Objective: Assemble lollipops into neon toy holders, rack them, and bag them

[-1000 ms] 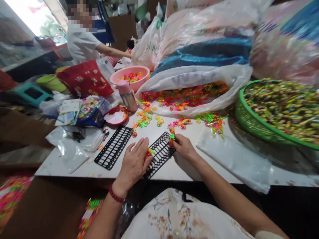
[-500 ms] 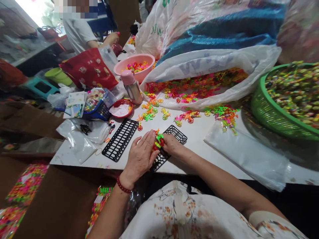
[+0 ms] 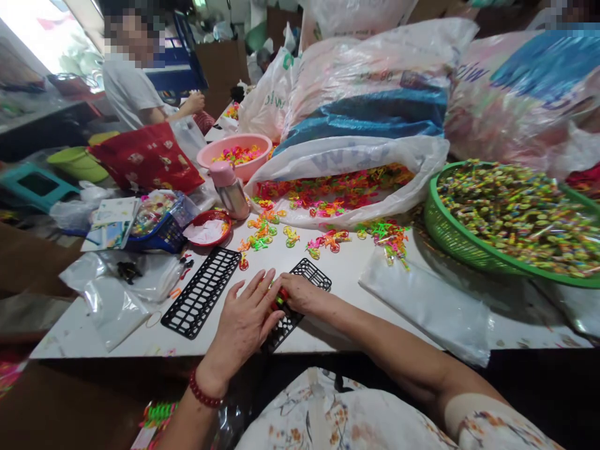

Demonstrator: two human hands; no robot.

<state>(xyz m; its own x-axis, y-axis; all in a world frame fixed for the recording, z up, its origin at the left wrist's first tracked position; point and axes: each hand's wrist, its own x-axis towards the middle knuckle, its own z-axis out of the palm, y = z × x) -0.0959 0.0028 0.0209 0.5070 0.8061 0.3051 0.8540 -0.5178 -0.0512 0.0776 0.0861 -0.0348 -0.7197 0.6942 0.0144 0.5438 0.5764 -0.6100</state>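
My left hand [image 3: 244,315] lies with fingers stretched out against a small bunch of red and green plastic toy bicycles [image 3: 280,297]. On the other side, my right hand [image 3: 300,292] has its fingers curled round the same bunch, which is mostly hidden between the hands. Beneath them is a black slotted plastic tray [image 3: 312,274], partly covered by my hands. A second black tray [image 3: 202,292] lies flat to the left. Loose toy bicycles [image 3: 265,231] in bright colours are scattered on the white table [image 3: 349,325] beyond my hands.
A large open sack [image 3: 365,115] spills toys at the back. On the right stand a green basket [image 3: 469,247] of small wrapped pieces and clear plastic bags [image 3: 424,306]. Leftward are a flask [image 3: 229,190], a red basket [image 3: 220,240] and a pink basin [image 3: 206,156]. A co-worker [image 3: 135,94] sits beyond.
The view has shifted, so the table and hands appear further left and lower. Both hands stay together at the bunch over the tray, now covering more of it.
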